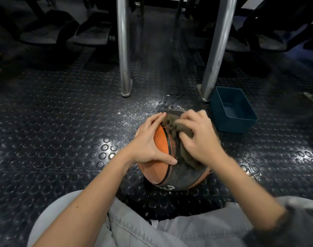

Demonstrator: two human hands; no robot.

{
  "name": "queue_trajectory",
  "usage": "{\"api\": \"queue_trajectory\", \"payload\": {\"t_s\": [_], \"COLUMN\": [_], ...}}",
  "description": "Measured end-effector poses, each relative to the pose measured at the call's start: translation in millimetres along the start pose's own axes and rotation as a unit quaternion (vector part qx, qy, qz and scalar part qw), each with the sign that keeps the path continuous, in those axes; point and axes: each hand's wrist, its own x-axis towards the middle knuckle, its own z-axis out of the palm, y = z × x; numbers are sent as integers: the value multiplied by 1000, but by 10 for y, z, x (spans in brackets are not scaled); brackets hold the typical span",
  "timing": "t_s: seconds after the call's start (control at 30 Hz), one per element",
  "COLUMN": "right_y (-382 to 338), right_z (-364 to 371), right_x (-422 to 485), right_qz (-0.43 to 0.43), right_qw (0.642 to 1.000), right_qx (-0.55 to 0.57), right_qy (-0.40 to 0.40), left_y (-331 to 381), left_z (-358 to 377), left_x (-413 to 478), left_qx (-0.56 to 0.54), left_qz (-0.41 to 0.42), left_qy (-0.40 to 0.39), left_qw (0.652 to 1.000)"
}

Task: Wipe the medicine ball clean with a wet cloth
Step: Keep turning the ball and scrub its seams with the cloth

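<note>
The medicine ball sat on the studded floor before the person's knees; the left hand lay spread against its orange side; the right hand gripped the bunched cloth on top. Judged heavy, grippy, prone to roll; best braced sideways.

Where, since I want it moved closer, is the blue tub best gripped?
Pinch the blue tub by its near wall, coming from above: it sits upright and open-topped, thin rim exposed, while a metal leg crowds its far left corner.
</note>
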Motion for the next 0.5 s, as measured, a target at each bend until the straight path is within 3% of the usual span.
{"api": "queue_trajectory", "payload": {"t_s": [0.1, 0.2, 0.37, 0.5], "right_y": [-161, -88, 103, -86], "right_z": [5, -57, 5, 39], "right_x": [-469, -369, 312, -166], "right_qz": [-57, -72, 14, 7], "right_qw": [998, 997, 999, 1000], "right_qx": [-13, -32, -33, -4], "right_qy": [-1, -17, -28, 23], "left_y": [3, 19, -4, -56], "left_z": [-7, 0, -18, -29], "left_x": [36, 52, 49, 36], "left_qx": [3, 10, -16, -13], "left_qz": [13, 4, -21, 3], "left_qy": [-6, -12, -13, -12], "left_qw": [1000, 1000, 1000, 1000]}}
